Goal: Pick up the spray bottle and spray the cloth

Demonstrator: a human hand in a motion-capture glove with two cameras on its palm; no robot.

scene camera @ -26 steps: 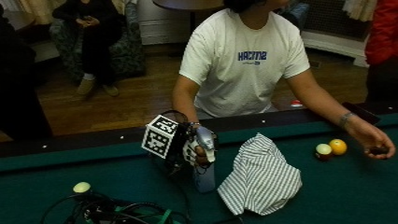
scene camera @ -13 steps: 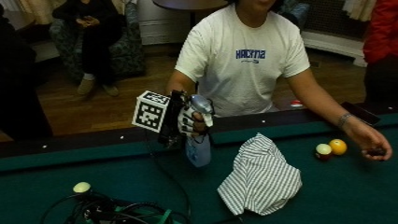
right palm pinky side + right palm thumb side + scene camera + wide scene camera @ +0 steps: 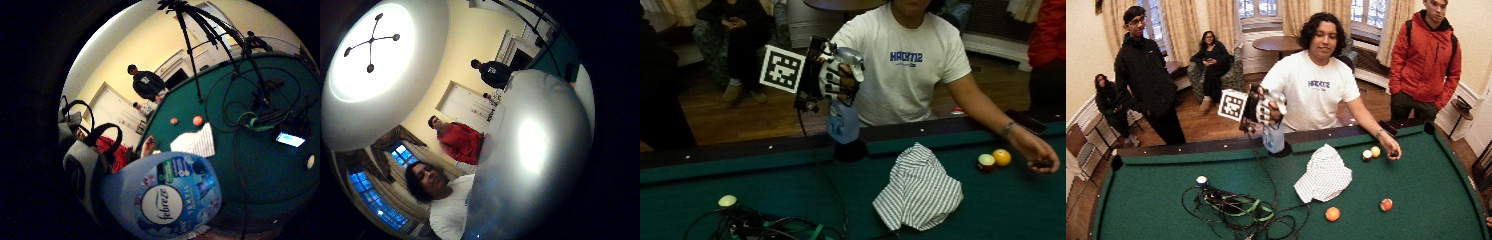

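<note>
The gloved right hand (image 3: pixel 834 80) grips the neck of a pale blue spray bottle (image 3: pixel 843 120) and holds it upright, well above the green pool table (image 3: pixel 773 195), over its near rail. The bottle's labelled body (image 3: pixel 167 197) fills much of the little finger side palm view, and its blurred head (image 3: pixel 535 150) fills the thumb side one. A grey-and-white striped cloth (image 3: pixel 919 190) lies crumpled on the felt, lower and to the right of the bottle; I also see the cloth (image 3: pixel 1324 175) in the wide view. The person's bare left hand (image 3: pixel 1039 155) rests on the table at the far right.
Two billiard balls (image 3: pixel 994 160) sit by the bare hand, and two orange ones (image 3: pixel 1359 210) lie further out on the felt. A tangle of cables (image 3: pixel 1239 210) and a white ball (image 3: pixel 727 200) lie at the left. A corner pocket (image 3: pixel 850 151) is under the bottle.
The gloved hand has lifted the spray bottle up from the table to chest height. The cloth and the bare hand have stayed where they were.
</note>
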